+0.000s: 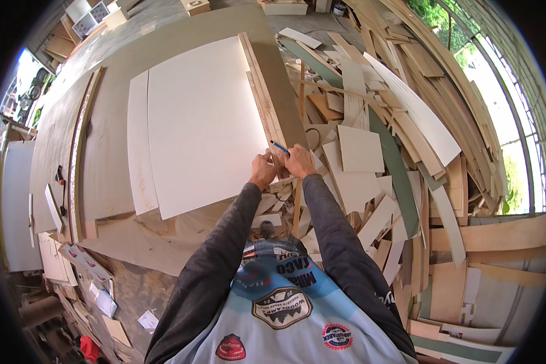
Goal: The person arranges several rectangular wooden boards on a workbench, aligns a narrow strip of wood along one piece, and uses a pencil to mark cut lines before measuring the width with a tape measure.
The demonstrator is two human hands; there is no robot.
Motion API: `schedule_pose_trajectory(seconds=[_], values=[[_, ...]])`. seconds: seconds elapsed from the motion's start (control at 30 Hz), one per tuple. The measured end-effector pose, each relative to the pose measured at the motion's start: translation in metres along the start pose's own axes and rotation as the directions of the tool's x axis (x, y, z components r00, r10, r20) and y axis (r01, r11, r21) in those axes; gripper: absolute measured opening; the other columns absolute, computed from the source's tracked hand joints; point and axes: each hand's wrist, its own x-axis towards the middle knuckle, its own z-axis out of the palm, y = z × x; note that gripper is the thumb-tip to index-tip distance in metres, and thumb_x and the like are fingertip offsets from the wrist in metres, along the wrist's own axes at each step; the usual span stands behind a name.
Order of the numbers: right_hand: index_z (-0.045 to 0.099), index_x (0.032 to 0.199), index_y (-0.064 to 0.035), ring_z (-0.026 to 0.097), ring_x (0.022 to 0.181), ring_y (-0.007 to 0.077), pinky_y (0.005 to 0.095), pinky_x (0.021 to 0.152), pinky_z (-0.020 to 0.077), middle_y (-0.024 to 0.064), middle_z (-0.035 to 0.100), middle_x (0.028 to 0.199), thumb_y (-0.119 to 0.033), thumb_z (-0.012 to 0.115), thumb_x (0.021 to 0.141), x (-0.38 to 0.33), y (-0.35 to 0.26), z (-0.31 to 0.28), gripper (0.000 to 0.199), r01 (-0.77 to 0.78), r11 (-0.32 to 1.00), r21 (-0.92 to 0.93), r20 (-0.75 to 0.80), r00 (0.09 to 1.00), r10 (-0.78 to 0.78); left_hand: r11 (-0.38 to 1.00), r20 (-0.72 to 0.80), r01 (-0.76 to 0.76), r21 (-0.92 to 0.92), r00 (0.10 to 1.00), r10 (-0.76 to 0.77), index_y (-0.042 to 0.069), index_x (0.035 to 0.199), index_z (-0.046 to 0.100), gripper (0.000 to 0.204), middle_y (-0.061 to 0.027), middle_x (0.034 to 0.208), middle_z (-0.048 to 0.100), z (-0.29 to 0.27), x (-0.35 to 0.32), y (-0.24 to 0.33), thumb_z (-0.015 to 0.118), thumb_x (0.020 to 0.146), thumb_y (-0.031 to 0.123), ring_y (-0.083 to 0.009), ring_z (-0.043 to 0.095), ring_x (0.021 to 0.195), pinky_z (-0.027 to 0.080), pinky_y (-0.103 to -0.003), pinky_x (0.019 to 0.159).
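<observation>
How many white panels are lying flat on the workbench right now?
2: a large white panel under both hands' reach at its right edge, and a narrow white strip lying alongside its left edge. Others may sit hidden underneath.

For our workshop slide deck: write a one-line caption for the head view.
Both hands, left hand and right hand holding a blue pencil, meet at the white panel's edge beside a heap of plywood offcuts.

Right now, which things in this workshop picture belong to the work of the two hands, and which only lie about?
In use:
- left hand and right hand, both at the panel's near right corner
- blue pencil in the right hand
- white panel
- wooden strip along its right edge

Lying about:
- offcut pile on the right
- narrow white board left of the panel
- papers on the floor
</observation>
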Motion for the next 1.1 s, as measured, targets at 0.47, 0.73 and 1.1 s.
schedule_pose_trajectory(seconds=[0.47,0.73,1.1], values=[[0.072,0.078,0.0009,0.063,0.083,0.0442,0.0525,0.075,0.0494,0.0242,0.059,0.088,-0.058,0.061,0.094,-0.018,-0.076,0.038,0.062,0.134,0.972,0.191,0.08,0.985,-0.152,0.975,-0.229,-0.051,-0.217,0.973,-0.001,0.006,0.152,0.044,0.084,-0.0185,0.118,0.056,-0.05,-0.077,-0.062,0.083,0.081,0.027,-0.0272,0.068,0.1,0.059,-0.037,0.082],[0.072,0.075,0.0009,0.062,0.079,0.0425,0.0521,0.07,0.0485,0.0249,0.058,0.086,-0.051,0.066,0.093,-0.015,-0.113,0.064,0.055,0.218,0.954,0.206,0.098,0.965,-0.242,0.991,-0.376,0.02,-0.135,0.924,-0.07,0.011,0.136,0.064,0.053,-0.0158,0.113,0.066,-0.079,-0.105,-0.093,0.077,0.087,0.028,-0.0269,0.071,0.094,0.058,-0.038,0.083],[0.068,0.073,0.0024,0.062,0.081,0.0452,0.0532,0.075,0.0498,0.0254,0.057,0.091,-0.058,0.06,0.094,0.007,-0.193,0.112,0.065,0.236,0.936,0.261,0.184,0.94,-0.288,0.988,-0.398,0.147,0.052,0.91,-0.114,0.007,0.123,0.067,0.043,-0.0188,0.105,0.064,-0.157,-0.128,-0.117,0.065,0.092,0.036,-0.0354,0.062,0.102,0.049,-0.046,0.087]])
